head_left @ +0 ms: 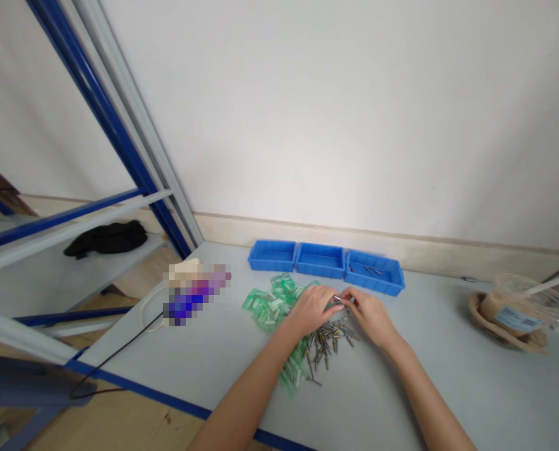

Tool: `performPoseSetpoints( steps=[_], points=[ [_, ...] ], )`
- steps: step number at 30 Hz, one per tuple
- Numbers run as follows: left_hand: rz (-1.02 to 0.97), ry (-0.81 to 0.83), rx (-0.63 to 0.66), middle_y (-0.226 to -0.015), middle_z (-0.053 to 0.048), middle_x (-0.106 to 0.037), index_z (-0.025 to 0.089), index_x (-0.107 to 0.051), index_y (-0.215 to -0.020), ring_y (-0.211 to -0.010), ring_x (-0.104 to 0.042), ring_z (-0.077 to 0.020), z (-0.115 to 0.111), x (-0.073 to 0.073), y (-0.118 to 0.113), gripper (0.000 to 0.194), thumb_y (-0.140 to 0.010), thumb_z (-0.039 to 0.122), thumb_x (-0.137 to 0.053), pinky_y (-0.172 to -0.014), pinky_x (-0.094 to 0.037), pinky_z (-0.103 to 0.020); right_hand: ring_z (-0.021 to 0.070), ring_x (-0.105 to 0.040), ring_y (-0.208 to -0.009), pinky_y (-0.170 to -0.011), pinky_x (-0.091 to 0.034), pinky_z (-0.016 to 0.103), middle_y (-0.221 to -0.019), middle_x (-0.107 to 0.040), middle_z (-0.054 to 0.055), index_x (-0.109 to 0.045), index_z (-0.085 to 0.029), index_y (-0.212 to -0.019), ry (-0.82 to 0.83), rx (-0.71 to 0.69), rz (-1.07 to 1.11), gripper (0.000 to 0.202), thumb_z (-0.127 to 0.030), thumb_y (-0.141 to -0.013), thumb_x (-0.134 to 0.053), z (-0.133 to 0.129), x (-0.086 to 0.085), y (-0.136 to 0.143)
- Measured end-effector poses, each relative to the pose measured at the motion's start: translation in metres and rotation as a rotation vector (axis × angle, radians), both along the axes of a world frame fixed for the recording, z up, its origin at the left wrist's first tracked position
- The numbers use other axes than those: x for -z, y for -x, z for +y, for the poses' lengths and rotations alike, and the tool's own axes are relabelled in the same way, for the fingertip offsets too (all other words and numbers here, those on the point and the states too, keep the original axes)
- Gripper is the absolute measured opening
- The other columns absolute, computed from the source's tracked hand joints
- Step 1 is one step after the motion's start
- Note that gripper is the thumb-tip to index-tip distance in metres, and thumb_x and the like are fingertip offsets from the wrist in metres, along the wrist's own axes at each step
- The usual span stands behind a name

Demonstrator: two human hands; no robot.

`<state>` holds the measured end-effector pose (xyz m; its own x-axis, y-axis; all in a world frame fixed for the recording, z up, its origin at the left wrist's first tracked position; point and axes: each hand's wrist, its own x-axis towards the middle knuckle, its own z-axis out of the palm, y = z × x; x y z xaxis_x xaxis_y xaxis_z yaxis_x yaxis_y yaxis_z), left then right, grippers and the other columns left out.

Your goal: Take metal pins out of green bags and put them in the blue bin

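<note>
In the head view, a small metal piece (337,299) is pinched at the meeting fingertips of the left hand (312,307) and the right hand (370,315); which grip is firmer cannot be told. A pile (325,341) of slim metal parts is spread just nearer than the hands, between the forearms. Green bags (263,307) are heaped beside and under the left hand, and blue bins (319,269) are lined up beyond both. The piece is judged light, stiff and slippery, best gripped at mid-length by thumb and forefinger.
</note>
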<state>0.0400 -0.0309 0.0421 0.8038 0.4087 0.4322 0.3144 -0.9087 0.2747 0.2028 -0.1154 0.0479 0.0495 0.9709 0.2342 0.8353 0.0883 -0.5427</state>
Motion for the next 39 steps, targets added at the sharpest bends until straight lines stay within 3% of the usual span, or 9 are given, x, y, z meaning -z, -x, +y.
performPoseSetpoints(
  steps=[4, 8, 17, 22, 28, 34, 39],
  points=[
    [0.059, -0.155, 0.007, -0.086, -0.002, -0.062, 0.018, -0.056, -0.087, -0.084, -0.055, -0.0158, 0.0031, 0.0033, -0.0016, 0.021, -0.094, 0.031, -0.042, -0.075, -0.038, -0.028, 0.0192, -0.059, -0.073, -0.068, -0.041, 0.030, -0.078, -0.065, 0.002, -0.059, -0.021, -0.086, 0.033, -0.015, 0.131, 0.028, -0.041, -0.089, -0.039, 0.0025, 0.0027, -0.0020],
    [0.043, -0.211, -0.036, -0.079, -0.002, -0.062, 0.017, -0.057, -0.082, -0.078, -0.055, -0.0161, 0.0061, 0.0046, -0.0018, 0.025, -0.094, 0.030, -0.040, -0.072, -0.037, -0.029, 0.0172, -0.058, -0.069, -0.067, -0.041, 0.028, -0.079, -0.066, 0.002, -0.061, -0.021, -0.090, 0.001, -0.027, 0.220, 0.030, -0.044, -0.087, -0.043, 0.0030, 0.0010, -0.0034],
    [-0.066, -0.037, -0.016, -0.086, -0.001, -0.066, 0.017, -0.056, -0.089, -0.081, -0.057, -0.0147, 0.0031, 0.0023, -0.0010, 0.018, -0.093, 0.030, -0.045, -0.075, -0.039, -0.028, 0.0161, -0.059, -0.061, -0.064, -0.041, 0.027, -0.072, -0.067, 0.001, -0.064, -0.022, -0.083, 0.008, -0.014, 0.179, 0.031, -0.043, -0.088, -0.041, -0.0009, -0.0051, -0.0022],
    [-0.048, -0.005, -0.050, -0.080, -0.001, -0.066, 0.017, -0.058, -0.083, -0.078, -0.058, -0.0151, 0.0043, 0.0019, -0.0014, 0.024, -0.095, 0.027, -0.040, -0.074, -0.040, -0.028, 0.0172, -0.062, -0.068, -0.065, -0.042, 0.027, -0.082, -0.069, 0.001, -0.061, -0.023, -0.095, -0.014, 0.005, 0.137, 0.030, -0.046, -0.087, -0.043, -0.0020, -0.0052, 0.0002],
    [-0.077, 0.043, -0.045, -0.081, -0.001, -0.065, 0.017, -0.057, -0.086, -0.076, -0.057, -0.0147, 0.0040, 0.0012, -0.0006, 0.021, -0.092, 0.034, -0.046, -0.073, -0.040, -0.027, 0.0191, -0.062, -0.068, -0.063, -0.041, 0.028, -0.073, -0.068, 0.002, -0.063, -0.022, -0.086, -0.003, 0.023, 0.068, 0.036, -0.045, -0.090, -0.036, -0.0031, -0.0056, -0.0003],
    [-0.037, 0.015, -0.048, -0.079, -0.002, -0.064, 0.017, -0.058, -0.082, -0.077, -0.057, -0.0152, 0.0065, 0.0036, -0.0013, 0.028, -0.095, 0.029, -0.037, -0.073, -0.040, -0.027, 0.0181, -0.063, -0.073, -0.068, -0.043, 0.029, -0.087, -0.069, 0.002, -0.061, -0.023, -0.095, -0.033, 0.009, 0.055, 0.029, -0.042, -0.090, -0.039, -0.0023, -0.0039, -0.0004],
    [-0.063, 0.034, -0.058, -0.080, -0.001, -0.065, 0.017, -0.058, -0.084, -0.077, -0.057, -0.0148, 0.0066, 0.0041, -0.0019, 0.024, -0.094, 0.033, -0.042, -0.073, -0.040, -0.027, 0.0189, -0.063, -0.072, -0.065, -0.042, 0.028, -0.080, -0.069, 0.002, -0.061, -0.023, -0.090, -0.026, 0.011, 0.039, 0.032, -0.041, -0.091, -0.035, -0.0027, -0.0045, -0.0004]
  ],
)
